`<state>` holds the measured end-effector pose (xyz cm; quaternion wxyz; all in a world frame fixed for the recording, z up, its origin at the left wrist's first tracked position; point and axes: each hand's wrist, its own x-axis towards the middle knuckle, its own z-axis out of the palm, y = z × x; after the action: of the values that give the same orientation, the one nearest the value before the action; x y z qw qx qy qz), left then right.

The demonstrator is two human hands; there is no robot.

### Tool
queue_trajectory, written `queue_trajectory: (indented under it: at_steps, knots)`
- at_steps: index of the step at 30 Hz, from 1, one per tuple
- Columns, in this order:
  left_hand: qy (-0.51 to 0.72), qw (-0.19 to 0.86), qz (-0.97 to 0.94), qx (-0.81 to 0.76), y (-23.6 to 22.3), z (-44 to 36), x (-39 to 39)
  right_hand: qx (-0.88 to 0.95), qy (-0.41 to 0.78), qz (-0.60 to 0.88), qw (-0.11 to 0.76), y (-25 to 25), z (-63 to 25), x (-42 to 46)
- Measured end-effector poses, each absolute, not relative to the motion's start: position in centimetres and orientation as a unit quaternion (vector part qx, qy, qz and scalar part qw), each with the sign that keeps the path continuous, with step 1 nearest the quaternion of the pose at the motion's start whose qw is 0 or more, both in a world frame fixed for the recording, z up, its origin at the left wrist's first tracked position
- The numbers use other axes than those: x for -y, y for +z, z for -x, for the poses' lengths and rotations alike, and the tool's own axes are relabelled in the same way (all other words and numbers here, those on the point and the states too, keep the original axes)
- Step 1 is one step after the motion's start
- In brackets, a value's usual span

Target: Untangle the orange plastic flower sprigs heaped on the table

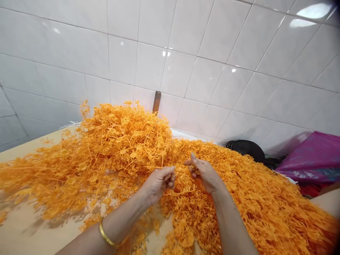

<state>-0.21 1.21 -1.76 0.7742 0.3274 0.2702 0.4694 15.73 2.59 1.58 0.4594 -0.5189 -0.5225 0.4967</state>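
A large tangled heap of orange moulded plastic sprigs (pixel 124 141) rises at the middle of the table, and a flatter layer of the same lacy pieces (pixel 255 198) spreads to the lower right. My left hand (pixel 159 182) grips a thin orange strand from the tangle, and a gold bangle (pixel 106 233) sits on that wrist. My right hand (pixel 204 173) is just to its right, fingers curled around a small orange piece. Both hands rest close together above the plastic.
A pale wooden tabletop (pixel 23 212) shows at the lower left. White tiles (pixel 186 60) cover the wall behind, with a metal bracket (pixel 156 102). A black bag (pixel 245 150) and a purple plastic bag (pixel 310 156) lie at right, beside what looks like another person's arm (pixel 328 202).
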Motion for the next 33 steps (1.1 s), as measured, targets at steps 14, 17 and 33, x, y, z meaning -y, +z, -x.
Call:
queue_trajectory:
  at_steps: [14,17,33]
  knots:
    - [0.415,0.657,-0.512,-0.367,-1.6,0.3,-1.2,0.676,0.445,0.44,0.389,1.6,-14.4,-2.1]
    - [0.406,0.639,-0.538,-0.371,-1.3,0.2,-1.1,0.678,0.413,0.458,0.399,1.2,-13.9,-2.1]
    - [0.464,0.774,-0.333,-0.273,-2.0,0.5,-1.8,0.405,0.429,0.509,0.626,2.9,-18.4,-2.8]
